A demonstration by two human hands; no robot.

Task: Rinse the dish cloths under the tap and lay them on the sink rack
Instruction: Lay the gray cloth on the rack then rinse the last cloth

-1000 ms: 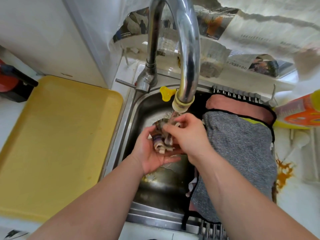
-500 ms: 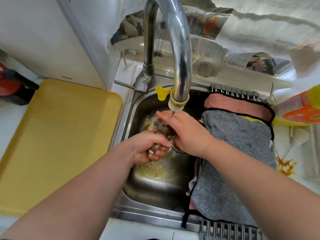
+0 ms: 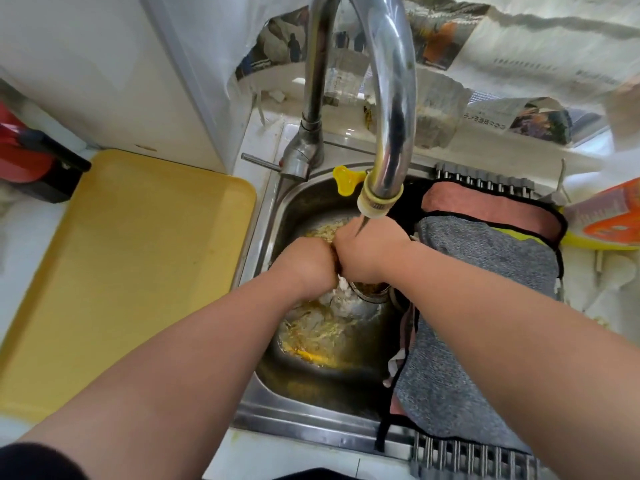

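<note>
My left hand and my right hand are pressed together over the sink, both curled round a small bunched cloth. Only a pale wet end of it shows below the fists. A thin stream runs from the tap spout onto my right hand. On the sink rack at the right lie a grey cloth and, under its far end, a pink cloth.
A yellow tray sits on the counter left of the sink. Yellowish scraps lie on the sink floor. An orange and yellow bottle stands at the right edge. Newspaper covers the back wall. A red and black object is far left.
Both hands turned knuckles up and closed together on the cloth, lower in the sink. The cloth, plain to see a second ago, is now mostly hidden inside the fists.
</note>
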